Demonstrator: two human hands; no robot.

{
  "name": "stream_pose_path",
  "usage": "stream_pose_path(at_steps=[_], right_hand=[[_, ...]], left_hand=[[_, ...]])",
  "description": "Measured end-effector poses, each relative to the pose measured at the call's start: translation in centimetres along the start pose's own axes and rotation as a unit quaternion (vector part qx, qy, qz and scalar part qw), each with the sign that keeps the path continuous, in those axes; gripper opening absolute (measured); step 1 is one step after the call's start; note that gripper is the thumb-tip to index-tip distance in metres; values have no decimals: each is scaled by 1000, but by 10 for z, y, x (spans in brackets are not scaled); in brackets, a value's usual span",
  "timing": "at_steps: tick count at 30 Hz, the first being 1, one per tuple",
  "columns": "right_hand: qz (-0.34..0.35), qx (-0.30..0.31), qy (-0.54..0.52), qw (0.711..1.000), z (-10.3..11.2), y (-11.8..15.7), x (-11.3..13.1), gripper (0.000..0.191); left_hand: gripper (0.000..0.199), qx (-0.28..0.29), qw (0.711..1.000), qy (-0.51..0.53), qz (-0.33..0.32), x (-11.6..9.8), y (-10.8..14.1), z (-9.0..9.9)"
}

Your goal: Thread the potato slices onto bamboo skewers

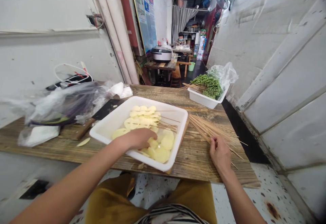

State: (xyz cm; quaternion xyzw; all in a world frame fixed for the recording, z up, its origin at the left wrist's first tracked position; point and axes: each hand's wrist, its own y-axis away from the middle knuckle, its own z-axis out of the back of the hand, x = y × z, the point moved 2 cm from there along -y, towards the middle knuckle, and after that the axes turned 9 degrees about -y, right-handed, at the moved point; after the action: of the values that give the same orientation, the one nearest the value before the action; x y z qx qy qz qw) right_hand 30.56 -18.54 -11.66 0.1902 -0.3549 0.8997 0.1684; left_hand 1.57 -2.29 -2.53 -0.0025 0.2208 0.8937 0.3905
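My left hand lies flat on pale yellow potato slices inside a white plastic tray. Several slices are threaded on thin bamboo skewers, whose ends stick out to the right across the tray. Loose slices sit under and beside my fingers. My right hand is on the wooden table, its fingers bunched at the edge of a loose pile of bamboo skewers. Whether those fingers hold a skewer is hidden.
A small white tray of green peppercorn sprigs on skewers stands at the far table end, beside a plastic bag. A cleaver and board lie left, near another bag. A person sits far back.
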Motion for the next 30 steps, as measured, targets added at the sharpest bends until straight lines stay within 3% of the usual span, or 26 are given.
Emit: stream_pose_path(at_steps=[3,5,8,10,13,16,18,20,24,30], right_hand=[[4,0,-19,1000,0,0,-1,18],[5,-6,-31,999,2,0,-1,18],[13,-35,-63,997,9,-3,4,18],[22,-54,-94,994,18,-6,15,19],[61,-45,-139,987,35,-14,44,20],[186,65,-135,971,47,-18,86,28],[232,104,-80,964,51,-18,110,30],[257,127,-29,958,49,-16,128,31],[253,166,17,953,39,-14,148,31],[205,204,57,955,31,-13,167,32]], left_hand=[[23,-27,996,-81,0,-6,-3,1],[10,-43,996,-68,-29,-6,-2,6],[14,-80,993,57,-63,1,1,14],[20,-99,976,189,-44,8,1,16],[30,-142,902,407,13,17,1,15],[38,-178,789,586,43,19,4,14],[37,-192,726,660,33,17,7,13],[34,-216,686,695,28,16,8,11],[34,-263,648,714,32,17,7,8],[20,-269,628,730,10,21,5,6]])
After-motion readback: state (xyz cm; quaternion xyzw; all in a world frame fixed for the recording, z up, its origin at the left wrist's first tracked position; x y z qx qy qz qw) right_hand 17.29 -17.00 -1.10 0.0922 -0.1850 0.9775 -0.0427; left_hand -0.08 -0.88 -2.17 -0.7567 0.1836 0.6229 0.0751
